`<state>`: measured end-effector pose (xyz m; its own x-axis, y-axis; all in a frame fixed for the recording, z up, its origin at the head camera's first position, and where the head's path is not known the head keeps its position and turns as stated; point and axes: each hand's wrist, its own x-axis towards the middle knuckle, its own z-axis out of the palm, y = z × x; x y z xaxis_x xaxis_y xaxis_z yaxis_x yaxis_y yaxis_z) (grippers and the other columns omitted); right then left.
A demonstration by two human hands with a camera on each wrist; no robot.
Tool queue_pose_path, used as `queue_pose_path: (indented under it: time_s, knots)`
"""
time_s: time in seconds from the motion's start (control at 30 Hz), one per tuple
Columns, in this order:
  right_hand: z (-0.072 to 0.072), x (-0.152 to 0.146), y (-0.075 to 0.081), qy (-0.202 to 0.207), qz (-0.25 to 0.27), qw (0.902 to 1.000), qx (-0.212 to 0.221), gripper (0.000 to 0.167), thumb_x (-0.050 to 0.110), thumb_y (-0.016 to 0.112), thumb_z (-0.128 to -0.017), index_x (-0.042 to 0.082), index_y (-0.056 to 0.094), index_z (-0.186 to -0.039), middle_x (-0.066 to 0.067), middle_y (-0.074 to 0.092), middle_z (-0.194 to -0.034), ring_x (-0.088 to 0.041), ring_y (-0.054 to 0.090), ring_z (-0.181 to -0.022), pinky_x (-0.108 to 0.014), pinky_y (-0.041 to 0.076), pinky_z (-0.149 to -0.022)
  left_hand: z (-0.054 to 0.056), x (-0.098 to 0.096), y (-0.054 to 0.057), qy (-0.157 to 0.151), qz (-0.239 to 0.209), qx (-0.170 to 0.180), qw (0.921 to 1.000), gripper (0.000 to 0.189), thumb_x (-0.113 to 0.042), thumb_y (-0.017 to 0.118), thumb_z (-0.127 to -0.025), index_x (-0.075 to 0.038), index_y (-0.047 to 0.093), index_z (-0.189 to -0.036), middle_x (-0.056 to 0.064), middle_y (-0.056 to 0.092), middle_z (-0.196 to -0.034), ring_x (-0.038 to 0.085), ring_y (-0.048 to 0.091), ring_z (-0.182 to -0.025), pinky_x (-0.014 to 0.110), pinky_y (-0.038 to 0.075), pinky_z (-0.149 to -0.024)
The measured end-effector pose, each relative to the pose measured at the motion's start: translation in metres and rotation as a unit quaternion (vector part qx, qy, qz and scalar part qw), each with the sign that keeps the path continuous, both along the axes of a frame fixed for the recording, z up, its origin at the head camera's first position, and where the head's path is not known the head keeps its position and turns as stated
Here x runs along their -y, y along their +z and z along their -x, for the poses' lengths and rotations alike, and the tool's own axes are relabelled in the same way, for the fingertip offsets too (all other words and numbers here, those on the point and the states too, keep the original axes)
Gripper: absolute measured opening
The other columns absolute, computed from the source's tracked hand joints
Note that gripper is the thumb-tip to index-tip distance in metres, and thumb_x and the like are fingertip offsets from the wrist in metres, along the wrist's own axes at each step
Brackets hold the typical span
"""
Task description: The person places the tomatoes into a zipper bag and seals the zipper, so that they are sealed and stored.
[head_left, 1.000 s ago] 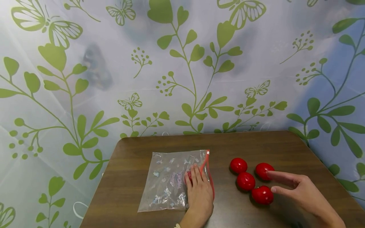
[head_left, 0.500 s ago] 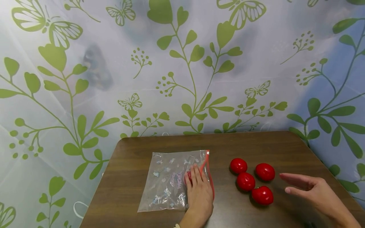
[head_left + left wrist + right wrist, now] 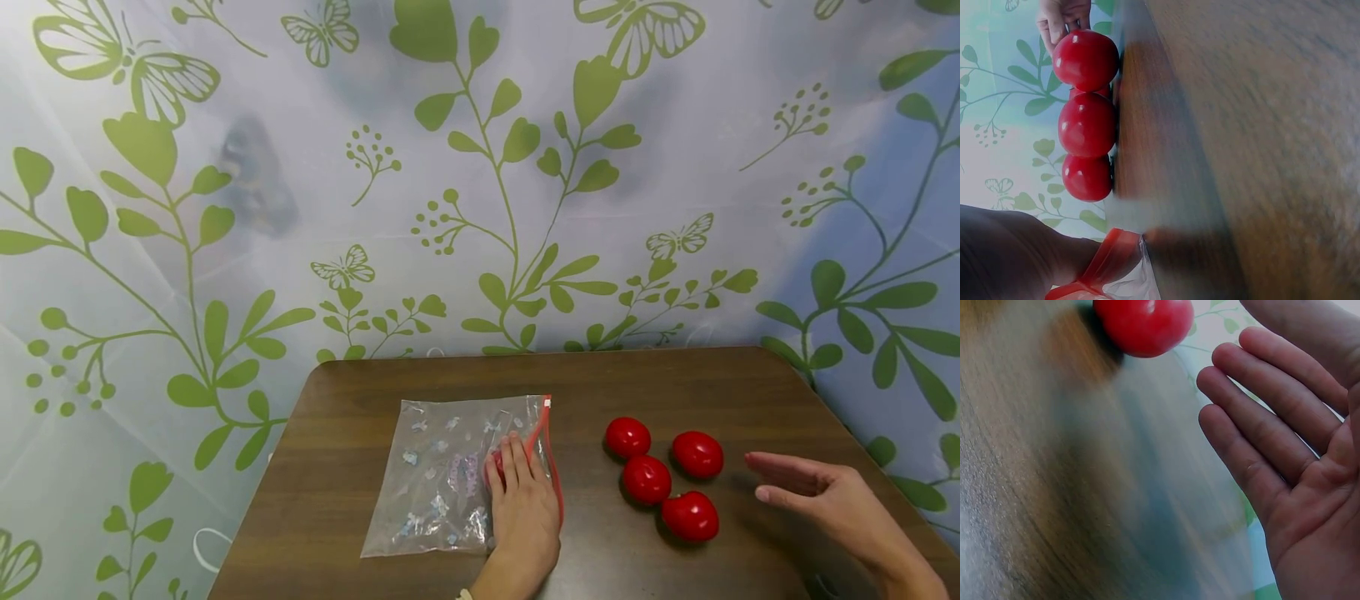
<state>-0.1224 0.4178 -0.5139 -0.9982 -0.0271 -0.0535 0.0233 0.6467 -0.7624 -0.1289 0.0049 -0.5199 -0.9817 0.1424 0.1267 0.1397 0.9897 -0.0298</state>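
Observation:
My left hand (image 3: 522,512) lies on a clear zip bag (image 3: 420,500) with a red zip edge, fingers straight out. A red round thing (image 3: 495,462) shows through the plastic beside those fingers, partly covered by them. To the right of the bag, several glossy red tomatoes sit close together: a back one (image 3: 627,437), a middle one (image 3: 647,479), a front one (image 3: 690,517) and a right one (image 3: 697,454). My right hand (image 3: 832,500) is held over the table's right side, apart from the tomatoes. Its extended fingers (image 3: 1260,419) hold nothing in the right wrist view.
The brown wooden table (image 3: 330,467) has rounded back corners. Behind it hangs a pale curtain (image 3: 300,167) printed with green leaves and butterflies. A white loop (image 3: 206,546) shows beyond the table's left edge.
My right hand has drawn away to the right from the right-hand tomato, where its fingers overlapped it a second ago. The left hand and the bag have stayed in place.

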Motion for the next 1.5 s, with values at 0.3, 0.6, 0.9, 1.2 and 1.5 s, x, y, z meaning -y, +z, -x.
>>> queue_pose_path:
  time_s: [0.3,0.6,0.9,1.2,1.5]
  knots:
    - [0.014,0.002,-0.007,-0.003,0.003,1.0000,-0.004,0.056,0.030,0.082,-0.101,0.002,0.067,-0.147,0.014,0.077,-0.132,0.012,0.070,-0.112,-0.016,0.060,-0.080,-0.001,0.000,0.000,-0.006,0.007,-0.016,0.9998,0.090,-0.032,0.095,-0.079,-0.002,0.059,-0.155,0.027,0.045,-0.169,0.041,0.045,-0.158,0.059,0.038,-0.128]
    - [0.027,0.008,-0.016,0.011,0.022,0.9995,-0.020,0.058,0.026,0.084,-0.099,-0.002,0.066,-0.147,0.011,0.078,-0.132,0.009,0.072,-0.110,-0.015,0.060,-0.081,0.001,-0.003,0.000,0.006,-0.024,-0.006,0.9997,0.062,-0.018,0.073,-0.101,-0.001,0.055,-0.158,0.025,0.043,-0.171,0.039,0.042,-0.160,0.058,0.038,-0.128]
    - [0.035,0.018,-0.025,0.000,-0.008,0.9997,-0.021,0.069,0.035,0.088,-0.095,-0.001,0.064,-0.149,-0.018,0.074,-0.139,0.014,0.067,-0.107,-0.015,0.060,-0.080,0.002,-0.003,0.000,0.008,-0.031,-0.001,0.9995,0.066,-0.017,0.075,-0.100,0.000,0.051,-0.159,0.024,0.042,-0.172,0.039,0.040,-0.161,0.057,0.037,-0.129]
    - [0.041,0.024,-0.031,0.004,-0.008,0.9994,-0.033,0.066,0.032,0.087,-0.096,-0.001,0.064,-0.149,-0.022,0.073,-0.140,0.016,0.067,-0.106,-0.014,0.060,-0.080,0.000,-0.001,0.000,-0.005,-0.004,0.001,1.0000,0.089,-0.029,0.094,-0.081,-0.003,0.056,-0.157,0.026,0.042,-0.171,0.041,0.041,-0.160,0.060,0.036,-0.129]
    - [0.043,0.028,-0.032,0.004,-0.009,0.9991,-0.041,0.065,0.032,0.087,-0.096,-0.001,0.065,-0.148,-0.025,0.072,-0.140,0.019,0.064,-0.106,-0.013,0.059,-0.079,0.000,0.000,0.000,0.001,-0.006,0.003,1.0000,0.092,-0.024,0.096,-0.074,-0.006,0.059,-0.156,0.023,0.043,-0.171,0.038,0.041,-0.162,0.058,0.035,-0.130]
